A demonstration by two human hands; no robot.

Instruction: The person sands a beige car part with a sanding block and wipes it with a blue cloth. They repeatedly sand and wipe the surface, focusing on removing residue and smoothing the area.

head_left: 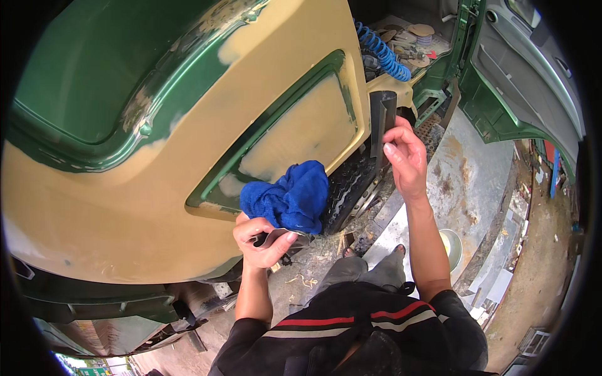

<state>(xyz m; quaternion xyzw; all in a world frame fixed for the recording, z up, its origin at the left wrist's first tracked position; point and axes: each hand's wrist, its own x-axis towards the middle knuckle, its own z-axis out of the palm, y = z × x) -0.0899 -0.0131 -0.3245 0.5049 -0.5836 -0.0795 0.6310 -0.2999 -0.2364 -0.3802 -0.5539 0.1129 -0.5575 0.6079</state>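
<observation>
My left hand (pixel 260 243) is closed, thumb against bent fingers, under a bunched blue cloth (pixel 288 195) that it holds up beside the vehicle's body. A thin curled piece with a pale edge also shows between those fingers; its kind is unclear. Farther right, my right hand (pixel 406 156) pinches the edge of a dark grey sheet (pixel 382 116), curled lengthwise and resembling sandpaper. That sheet stands upright close to the panel's right edge. In front of both hands is the green vehicle body panel (pixel 301 128), largely covered with beige filler or primer.
A blue coiled hose (pixel 382 51) hangs by the opening, near several round discs (pixel 420 30). The open door (pixel 523 69) stands at the far right. Below lie a metal sheet (pixel 464 169) and a bowl (pixel 451 247) near my feet. Debris covers the ground.
</observation>
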